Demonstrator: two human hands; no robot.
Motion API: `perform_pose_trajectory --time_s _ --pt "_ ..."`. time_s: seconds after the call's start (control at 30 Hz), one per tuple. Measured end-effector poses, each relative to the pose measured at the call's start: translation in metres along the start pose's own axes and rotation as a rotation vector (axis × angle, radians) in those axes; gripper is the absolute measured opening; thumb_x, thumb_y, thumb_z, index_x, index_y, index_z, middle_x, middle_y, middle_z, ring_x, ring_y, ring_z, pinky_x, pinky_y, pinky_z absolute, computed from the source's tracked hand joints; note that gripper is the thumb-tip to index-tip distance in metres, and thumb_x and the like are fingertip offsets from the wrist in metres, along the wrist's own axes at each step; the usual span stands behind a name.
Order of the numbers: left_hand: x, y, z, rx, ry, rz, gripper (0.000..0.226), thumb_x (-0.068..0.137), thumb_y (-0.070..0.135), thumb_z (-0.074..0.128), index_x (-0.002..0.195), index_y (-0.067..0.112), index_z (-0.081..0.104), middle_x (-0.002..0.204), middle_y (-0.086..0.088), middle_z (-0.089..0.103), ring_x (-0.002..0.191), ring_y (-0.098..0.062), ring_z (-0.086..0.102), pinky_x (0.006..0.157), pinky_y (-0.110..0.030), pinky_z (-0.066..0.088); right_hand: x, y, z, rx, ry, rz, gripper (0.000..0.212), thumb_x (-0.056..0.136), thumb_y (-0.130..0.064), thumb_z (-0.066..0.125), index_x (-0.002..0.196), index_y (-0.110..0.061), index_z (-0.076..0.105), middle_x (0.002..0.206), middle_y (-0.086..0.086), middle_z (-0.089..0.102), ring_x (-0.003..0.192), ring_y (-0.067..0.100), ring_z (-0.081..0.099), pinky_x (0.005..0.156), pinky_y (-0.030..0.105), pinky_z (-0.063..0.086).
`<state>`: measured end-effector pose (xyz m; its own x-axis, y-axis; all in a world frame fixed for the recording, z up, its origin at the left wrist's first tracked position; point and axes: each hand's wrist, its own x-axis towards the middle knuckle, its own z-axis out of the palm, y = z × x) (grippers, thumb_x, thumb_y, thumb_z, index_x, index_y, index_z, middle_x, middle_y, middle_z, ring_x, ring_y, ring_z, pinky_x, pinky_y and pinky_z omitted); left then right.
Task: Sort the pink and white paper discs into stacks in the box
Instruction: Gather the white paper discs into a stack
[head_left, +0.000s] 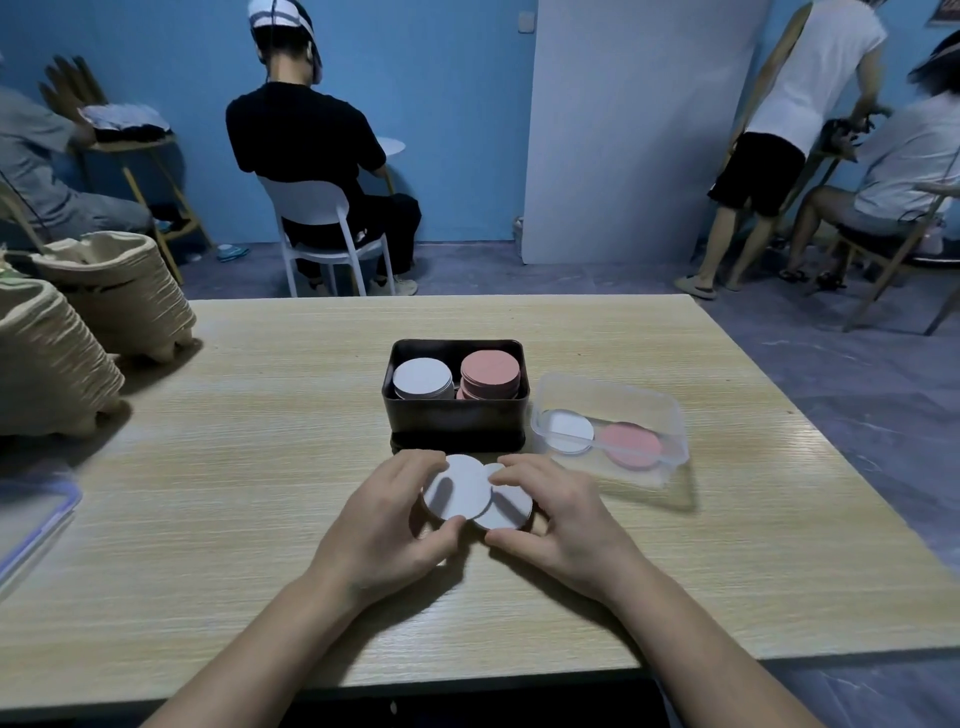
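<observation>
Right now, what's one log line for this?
left hand: grips round white paper disc | right hand: grips second white paper disc | black rectangular box: white disc stack left, pink disc stack right

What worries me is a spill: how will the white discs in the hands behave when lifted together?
Probably light and fairly stiff: the white discs look flat where the left hand and right hand grip them. They would likely slide apart, since they lie fanned and overlapping.

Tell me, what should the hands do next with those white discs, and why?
Probably nudge the white discs into one even pile. The left hand and right hand hold them offset, overlapping, in front of the black box; squared up, they could go onto the white stack beside the pink stack.
</observation>
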<state>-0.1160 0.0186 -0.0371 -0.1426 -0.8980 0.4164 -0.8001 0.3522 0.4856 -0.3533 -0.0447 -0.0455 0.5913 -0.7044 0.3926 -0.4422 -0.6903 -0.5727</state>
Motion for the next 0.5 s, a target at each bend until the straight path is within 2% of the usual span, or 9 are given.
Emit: perform_pose_trajectory --time_s 0.13,0.23,0.33,0.4,0.5 --pt "0.002 0.004 0.003 0.042 -0.014 0.052 0.052 0.083 0.047 0.069 0.125 0.018 0.058 0.124 0.004 0.065 0.11 -0.013 0.06 0.089 -0.027 0.052 -0.001 0.001 0.001 -0.021 -0.068 -0.036 0.033 0.09 -0.048 0.075 0.116 -0.031 0.064 0.141 -0.006 0.055 0.131 0.008 0.051 0.106 0.029 0.044" --pt "0.004 0.007 0.004 0.002 -0.014 0.069 0.051 0.083 0.047 0.071 0.125 0.019 0.059 0.128 0.005 0.065 0.115 -0.011 0.06 0.092 -0.025 0.05 0.0 -0.001 0.0 0.005 -0.044 -0.047 0.025 0.09 -0.046 0.075 0.104 -0.028 0.064 0.136 -0.009 0.056 0.126 0.005 0.053 0.101 0.023 0.044" --pt "0.004 0.004 0.002 -0.112 0.002 0.032 0.055 0.08 0.047 0.075 0.126 0.021 0.061 0.133 0.008 0.064 0.12 -0.004 0.06 0.098 -0.022 0.049 0.0 -0.002 -0.001 0.039 -0.009 -0.048 0.024 0.089 -0.044 0.076 0.101 -0.025 0.065 0.133 -0.011 0.058 0.122 0.004 0.055 0.097 0.019 0.043" --pt "0.002 0.001 -0.001 -0.187 0.002 -0.011 0.052 0.08 0.045 0.078 0.125 0.023 0.063 0.125 0.015 0.066 0.112 -0.001 0.064 0.092 -0.025 0.053 0.0 -0.001 -0.001 0.045 0.004 -0.039 0.024 0.089 -0.043 0.077 0.099 -0.025 0.065 0.133 -0.011 0.058 0.122 0.003 0.056 0.097 0.017 0.043" --pt "0.0 -0.004 0.001 -0.248 0.005 -0.016 0.039 0.083 0.028 0.084 0.118 0.023 0.068 0.113 0.017 0.071 0.1 -0.005 0.071 0.081 -0.033 0.059 -0.001 0.0 0.0 0.048 0.001 -0.023 0.025 0.088 -0.044 0.078 0.095 -0.025 0.063 0.134 -0.009 0.059 0.123 0.003 0.055 0.097 0.019 0.043"
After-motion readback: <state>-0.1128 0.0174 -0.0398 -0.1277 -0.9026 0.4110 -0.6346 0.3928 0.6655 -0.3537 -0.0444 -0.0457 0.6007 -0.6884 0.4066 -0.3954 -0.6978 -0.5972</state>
